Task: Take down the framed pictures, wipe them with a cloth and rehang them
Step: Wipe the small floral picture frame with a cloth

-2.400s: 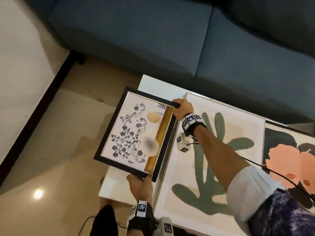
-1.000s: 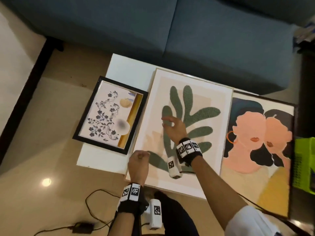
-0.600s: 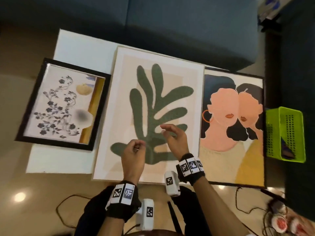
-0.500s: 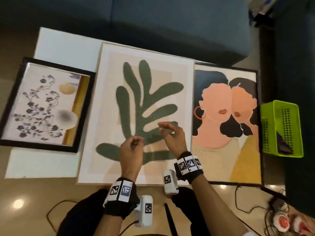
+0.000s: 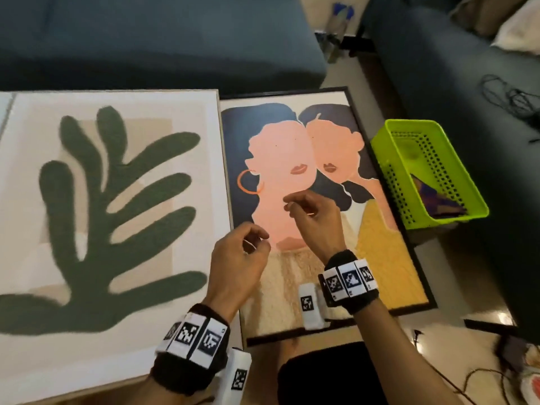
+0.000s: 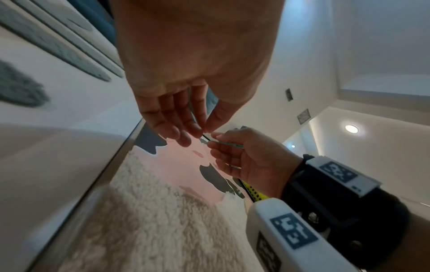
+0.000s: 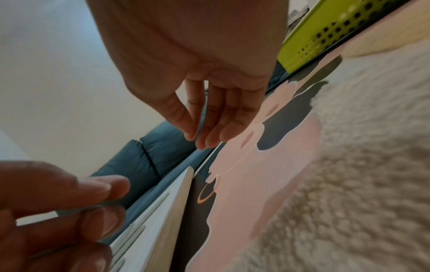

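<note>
The two-faces picture (image 5: 295, 159) lies flat beside the leaf picture (image 5: 117, 200) on the counter. Above it, left hand (image 5: 236, 267) and right hand (image 5: 315, 220) each pinch something thin, too small to identify. A green basket (image 5: 467, 200) sits right.

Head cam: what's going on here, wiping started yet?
Not yet, by the look of it. Two framed pictures lie flat side by side: the leaf picture and the two-faces picture. Both hands hover above the two-faces picture, the left hand and right hand pinching something thin between their fingers; what it is can't be told. No cloth is in either hand. A green basket sits right of the pictures with something dark inside.
</note>
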The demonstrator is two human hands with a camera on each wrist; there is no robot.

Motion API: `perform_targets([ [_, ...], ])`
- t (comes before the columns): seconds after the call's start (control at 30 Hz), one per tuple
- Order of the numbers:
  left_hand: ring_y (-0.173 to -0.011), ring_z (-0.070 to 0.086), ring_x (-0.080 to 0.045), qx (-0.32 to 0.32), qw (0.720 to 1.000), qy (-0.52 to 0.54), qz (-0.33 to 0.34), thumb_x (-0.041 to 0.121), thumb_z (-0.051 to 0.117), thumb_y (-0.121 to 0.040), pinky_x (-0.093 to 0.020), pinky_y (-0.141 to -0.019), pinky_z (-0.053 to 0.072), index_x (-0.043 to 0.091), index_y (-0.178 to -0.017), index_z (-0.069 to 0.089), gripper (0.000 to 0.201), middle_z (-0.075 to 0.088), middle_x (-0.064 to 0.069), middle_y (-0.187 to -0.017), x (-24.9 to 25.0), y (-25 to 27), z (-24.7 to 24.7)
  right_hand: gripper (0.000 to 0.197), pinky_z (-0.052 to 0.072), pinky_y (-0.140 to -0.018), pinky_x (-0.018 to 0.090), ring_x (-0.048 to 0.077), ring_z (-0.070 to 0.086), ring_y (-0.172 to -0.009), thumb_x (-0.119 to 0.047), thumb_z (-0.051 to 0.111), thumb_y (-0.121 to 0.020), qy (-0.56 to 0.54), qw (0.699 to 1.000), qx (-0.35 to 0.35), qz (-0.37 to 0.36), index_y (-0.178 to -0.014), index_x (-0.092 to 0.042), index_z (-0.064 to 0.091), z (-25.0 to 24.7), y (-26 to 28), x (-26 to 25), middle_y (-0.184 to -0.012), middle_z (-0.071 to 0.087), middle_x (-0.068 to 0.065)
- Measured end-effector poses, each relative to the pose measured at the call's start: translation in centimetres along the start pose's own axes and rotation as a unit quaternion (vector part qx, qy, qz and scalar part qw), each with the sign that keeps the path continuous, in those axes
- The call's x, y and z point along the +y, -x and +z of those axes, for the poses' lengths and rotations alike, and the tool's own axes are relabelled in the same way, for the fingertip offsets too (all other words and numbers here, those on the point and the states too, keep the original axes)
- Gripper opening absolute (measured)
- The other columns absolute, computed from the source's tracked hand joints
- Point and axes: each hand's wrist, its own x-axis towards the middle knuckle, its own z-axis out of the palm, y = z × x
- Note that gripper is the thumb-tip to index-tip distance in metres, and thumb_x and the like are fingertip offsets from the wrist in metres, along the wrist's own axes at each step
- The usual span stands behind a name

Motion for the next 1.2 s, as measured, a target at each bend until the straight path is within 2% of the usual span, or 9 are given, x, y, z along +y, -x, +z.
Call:
perform_targets([
  [0.1, -0.076, 0.064, -0.006, 0.009, 0.999, -0.026, 0.034, 0.012, 0.071, -0.092, -0.016, -0.068, 0.048, 0.026, -0.088, 0.073, 0.014, 0.071, 0.013, -0.079, 0.1, 1.8, 0.2, 0.020, 0.056, -0.075, 0.026, 0.006, 0.070, -0.076, -0.004, 0.061, -0.086, -0.028, 0.999, 0.022, -0.012, -0.090, -0.015, 0.078, -0.9, 2.1, -0.1, -0.083, 0.076, -0.005],
  [0.2, -0.076, 0.065, -0.006, 0.013, 0.995, -0.067, 0.071, 0.015, 0.072, -0.090, -0.027, -0.074, 0.052, 0.026, -0.087, 0.073, 0.012, 0.070, 0.013, -0.079, 0.5, 5.9, -0.2, 0.020, 0.059, -0.079, 0.035, 0.011, 0.071, -0.079, -0.010, 0.062, -0.085, -0.034, 0.998, 0.035, -0.039, -0.084, -0.024, 0.077, -1.8, 5.5, -1.3, -0.082, 0.076, -0.006],
  [0.3, -0.078, 0.067, -0.016, 0.010, 0.993, -0.101, 0.067, 0.015, 0.073, -0.087, -0.035, -0.078, 0.057, 0.025, -0.086, 0.073, 0.011, 0.070, 0.011, -0.078, 0.6, 10.0, -1.2, 0.015, 0.059, -0.081, 0.044, 0.016, 0.072, -0.080, -0.026, 0.061, -0.078, -0.042, 0.998, 0.046, -0.010, -0.076, -0.034, 0.074, -3.2, 9.5, -2.5, -0.081, 0.076, -0.006],
  [0.4, -0.080, 0.067, -0.019, 0.002, 0.989, -0.131, 0.075, 0.016, 0.073, -0.087, -0.035, -0.078, 0.056, 0.024, -0.087, 0.073, 0.008, 0.072, 0.008, -0.082, 1.6, 14.1, -2.8, 0.012, 0.059, -0.083, 0.048, 0.020, 0.072, -0.082, -0.034, 0.062, -0.074, -0.057, 0.997, 0.049, 0.022, -0.070, -0.034, 0.074, -5.3, 12.9, -2.9, -0.080, 0.076, -0.005],
  [0.5, -0.083, 0.064, -0.018, -0.003, 0.979, -0.185, 0.090, 0.018, 0.072, -0.086, -0.030, -0.074, 0.049, 0.024, -0.091, 0.073, 0.008, 0.070, 0.010, -0.085, 2.0, 15.7, -4.1, 0.015, 0.058, -0.079, 0.040, 0.021, 0.072, -0.080, -0.035, 0.062, -0.073, -0.077, 0.993, 0.066, 0.056, -0.072, -0.028, 0.075, -6.6, 14.6, -3.8, -0.076, 0.076, -0.003],
  [0.57, -0.085, 0.063, -0.017, -0.005, 0.976, -0.197, 0.091, 0.020, 0.073, -0.087, -0.030, -0.074, 0.047, 0.024, -0.092, 0.073, 0.007, 0.067, 0.012, -0.085, 1.7, 16.3, -4.9, 0.013, 0.055, -0.073, 0.034, 0.020, 0.071, -0.074, -0.023, 0.064, -0.081, -0.095, 0.991, 0.069, 0.065, -0.075, -0.024, 0.076, -6.4, 15.6, -4.3, -0.076, 0.076, 0.002],
  [0.77, -0.086, 0.065, -0.016, 0.025, 0.984, -0.170, 0.041, 0.019, 0.074, -0.088, -0.030, -0.077, 0.050, 0.025, -0.090, 0.074, 0.006, 0.070, 0.009, -0.086, -1.7, 17.3, -7.5, 0.014, 0.052, -0.067, 0.028, 0.016, 0.070, -0.070, -0.013, 0.064, -0.089, -0.077, 0.994, -0.009, 0.077, -0.084, -0.017, 0.076, -1.6, 17.2, -4.4, -0.079, 0.076, 0.004],
  [1.0, -0.081, 0.068, -0.014, 0.080, 0.989, -0.127, -0.012, 0.016, 0.075, -0.088, -0.038, -0.082, 0.058, 0.026, -0.082, 0.073, 0.012, 0.073, 0.009, -0.083, -7.3, 15.9, -11.3, 0.014, 0.057, -0.082, 0.034, 0.013, 0.071, -0.080, -0.021, 0.065, -0.084, -0.002, 0.995, -0.044, 0.085, -0.090, -0.025, 0.077, 5.1, 18.3, -2.4, -0.084, 0.075, -0.008],
  [1.2, -0.084, 0.064, -0.011, 0.076, 0.985, -0.131, 0.086, 0.018, 0.083, -0.084, -0.034, -0.073, 0.055, 0.025, -0.094, 0.069, 0.018, 0.066, 0.011, -0.091, -10.2, 15.5, -11.8, 0.021, 0.046, -0.081, 0.027, 0.002, 0.061, -0.076, -0.031, 0.066, -0.087, 0.069, 0.995, -0.024, 0.075, -0.105, -0.024, 0.073, 6.8, 17.1, -2.5, -0.088, 0.069, -0.013],
])
